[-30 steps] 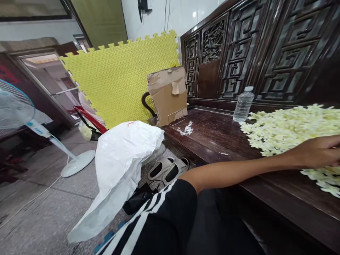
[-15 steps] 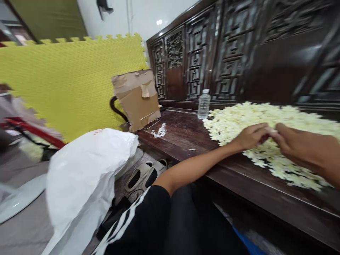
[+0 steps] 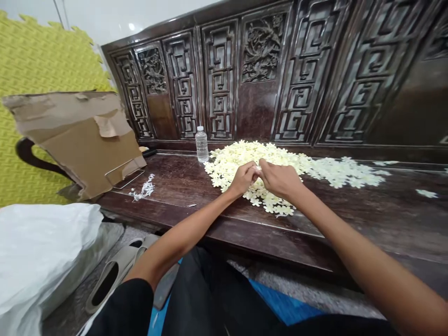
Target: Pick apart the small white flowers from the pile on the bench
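Note:
Over a heap of pale yellow artificial flower petals (image 3: 231, 161) on the dark wooden bench, my two hands meet fingertip to fingertip. My left hand (image 3: 244, 178) comes from the left, its fingers curled and pinched on a small pale flower piece (image 3: 258, 169). From the other side, my right hand (image 3: 280, 179) pinches the same piece between thumb and fingers. The fingers cover most of it, so its details are hidden. Loose flower pieces lie just below both hands, near the bench's front.
A clear plastic bottle (image 3: 202, 145) stands left of the heap. Small white scraps (image 3: 143, 188) lie by a torn cardboard piece (image 3: 84, 135) and a wire frame. The carved backrest (image 3: 259, 107) rises behind. A white sack (image 3: 45, 252) and slippers (image 3: 112, 275) are at lower left.
My view has swung to the right, so the bottle, heap and hands sit further left in the picture. Both hands stay together, still pinching over the heap.

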Demonstrator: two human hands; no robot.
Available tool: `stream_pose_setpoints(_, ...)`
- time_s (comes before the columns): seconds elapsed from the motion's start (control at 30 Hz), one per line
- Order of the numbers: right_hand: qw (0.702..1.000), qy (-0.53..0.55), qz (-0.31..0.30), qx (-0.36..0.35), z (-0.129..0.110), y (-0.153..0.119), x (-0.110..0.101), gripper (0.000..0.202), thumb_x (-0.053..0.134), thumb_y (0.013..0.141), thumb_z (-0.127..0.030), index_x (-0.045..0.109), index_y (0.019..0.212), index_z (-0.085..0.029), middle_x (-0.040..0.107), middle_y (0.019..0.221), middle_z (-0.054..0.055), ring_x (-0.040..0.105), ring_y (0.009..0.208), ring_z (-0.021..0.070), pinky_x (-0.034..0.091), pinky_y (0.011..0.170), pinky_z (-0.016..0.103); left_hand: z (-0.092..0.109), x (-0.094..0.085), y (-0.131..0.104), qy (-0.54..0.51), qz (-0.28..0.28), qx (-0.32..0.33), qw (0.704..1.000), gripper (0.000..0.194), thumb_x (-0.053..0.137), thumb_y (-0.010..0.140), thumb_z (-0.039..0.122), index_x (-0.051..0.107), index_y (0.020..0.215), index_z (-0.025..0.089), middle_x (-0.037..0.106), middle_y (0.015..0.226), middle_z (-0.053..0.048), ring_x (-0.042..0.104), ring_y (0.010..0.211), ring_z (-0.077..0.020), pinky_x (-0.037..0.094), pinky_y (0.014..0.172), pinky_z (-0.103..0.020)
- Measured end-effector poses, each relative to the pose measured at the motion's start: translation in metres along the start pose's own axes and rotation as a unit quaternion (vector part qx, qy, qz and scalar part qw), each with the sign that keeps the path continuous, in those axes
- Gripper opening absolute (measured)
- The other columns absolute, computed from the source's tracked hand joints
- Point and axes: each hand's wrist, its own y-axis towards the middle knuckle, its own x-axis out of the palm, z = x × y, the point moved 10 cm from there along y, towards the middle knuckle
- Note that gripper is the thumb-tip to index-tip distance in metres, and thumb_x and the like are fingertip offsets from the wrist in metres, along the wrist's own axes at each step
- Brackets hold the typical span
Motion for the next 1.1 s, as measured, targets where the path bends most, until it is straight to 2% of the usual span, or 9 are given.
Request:
stream_pose_setpoints(0.17, 1.000, 0.016, -0.013, -0.023, 0.001, 0.001, 0.003, 0.037, 0.025, 0.111, -0.038, 0.048, 0.128, -0.015, 0.079, 0.101, 0.019, 0.071, 0.075, 0.0313, 0.021, 0.061, 0.034, 0.005, 0.009, -0.002, -0.007, -0.029, 0.014, 0.999, 0.035, 0.048, 0.102, 0.046, 0.049, 0.080, 0.019, 0.048, 0.066, 0.004, 0.044, 0.055, -0.0085, 0.038, 0.054, -0.024)
stream_pose_setpoints(0.33, 0.996, 0.052, 0.012, -0.069, 0.002, 0.007, -0.011, 0.039, 0.022, 0.113, -0.044, 0.052, 0.120, -0.019, 0.079, 0.102, 0.014, 0.067, 0.072, 0.0269, 0.018, 0.059, 0.033, 0.019, 0.006, -0.006, 0.000, -0.014, 0.026, 1.000, 0.048, 0.045, 0.102, 0.064, 0.047, 0.081, 0.021, 0.043, 0.070, 0.002, 0.041, 0.064, -0.0119, 0.038, 0.060, -0.027)
stream_pose_setpoints(0.47, 0.995, 0.041, 0.023, -0.091, 0.010, 0.001, -0.013, 0.042, 0.023, 0.113, -0.047, 0.055, 0.118, -0.020, 0.078, 0.101, 0.013, 0.063, 0.066, 0.0236, 0.017, 0.059, 0.032, 0.030, 0.015, -0.007, 0.077, -0.053, 0.058, 0.994, 0.052, 0.036, 0.105, 0.066, 0.046, 0.081, 0.021, 0.045, 0.071, 0.001, 0.042, 0.066, -0.0138, 0.039, 0.066, -0.029)
stream_pose_setpoints(0.6, 0.997, 0.035, 0.043, -0.054, 0.029, -0.013, 0.001, 0.045, 0.022, 0.112, -0.045, 0.058, 0.116, -0.018, 0.077, 0.101, 0.014, 0.060, 0.064, 0.0234, 0.017, 0.059, 0.032, 0.028, 0.033, -0.004, 0.177, -0.106, 0.067, 0.976, 0.052, 0.035, 0.108, 0.060, 0.049, 0.076, 0.020, 0.051, 0.069, 0.001, 0.048, 0.066, -0.0142, 0.039, 0.071, -0.030)
stream_pose_setpoints(0.73, 0.986, 0.143, 0.080, 0.002, 0.047, -0.021, 0.005, 0.043, 0.025, 0.111, -0.048, 0.057, 0.106, -0.020, 0.070, 0.080, 0.009, 0.053, 0.058, 0.0218, 0.021, 0.058, 0.031, 0.014, 0.019, 0.000, 0.174, -0.032, 0.012, 0.984, 0.059, 0.036, 0.107, 0.061, 0.061, 0.076, 0.018, 0.054, 0.065, 0.000, 0.051, 0.061, -0.0138, 0.039, 0.064, -0.029)
stream_pose_setpoints(0.83, 0.956, 0.265, 0.120, 0.033, 0.057, -0.022, 0.000, 0.040, 0.029, 0.110, -0.050, 0.050, 0.089, -0.023, 0.054, 0.064, 0.001, 0.046, 0.054, 0.0192, 0.026, 0.059, 0.031, 0.009, 0.002, 0.000, 0.172, 0.014, -0.011, 0.985, 0.062, 0.038, 0.105, 0.066, 0.068, 0.081, 0.017, 0.056, 0.065, 0.000, 0.050, 0.056, -0.0125, 0.038, 0.058, -0.027)
stream_pose_setpoints(0.93, 0.924, 0.347, 0.158, 0.030, 0.059, -0.023, -0.005, 0.044, 0.034, 0.108, -0.056, 0.039, 0.077, -0.025, 0.046, 0.062, -0.001, 0.044, 0.058, 0.0179, 0.029, 0.060, 0.030, 0.012, -0.006, 0.002, 0.145, 0.041, -0.007, 0.989, 0.059, 0.041, 0.105, 0.065, 0.069, 0.084, 0.017, 0.055, 0.066, 0.000, 0.049, 0.054, -0.0106, 0.038, 0.055, -0.026)
stream_pose_setpoints(1.0, 0.912, 0.371, 0.170, 0.033, 0.061, -0.023, -0.004, 0.048, 0.036, 0.108, -0.058, 0.035, 0.073, -0.025, 0.046, 0.063, -0.001, 0.044, 0.060, 0.0175, 0.030, 0.061, 0.030, 0.013, 0.001, 0.006, 0.106, 0.039, -0.016, 0.993, 0.054, 0.045, 0.105, 0.063, 0.068, 0.086, 0.018, 0.056, 0.071, 0.000, 0.049, 0.056, -0.0096, 0.038, 0.053, -0.025)
stream_pose_setpoints(1.1, 0.911, 0.371, 0.175, 0.045, 0.067, -0.024, 0.001, 0.047, 0.036, 0.108, -0.055, 0.039, 0.072, -0.024, 0.051, 0.064, 0.000, 0.046, 0.062, 0.0175, 0.031, 0.061, 0.030, 0.009, 0.029, 0.015, 0.078, -0.012, -0.042, 0.996, 0.051, 0.046, 0.105, 0.061, 0.063, 0.085, 0.018, 0.058, 0.076, -0.002, 0.053, 0.059, -0.0099, 0.040, 0.052, -0.024)
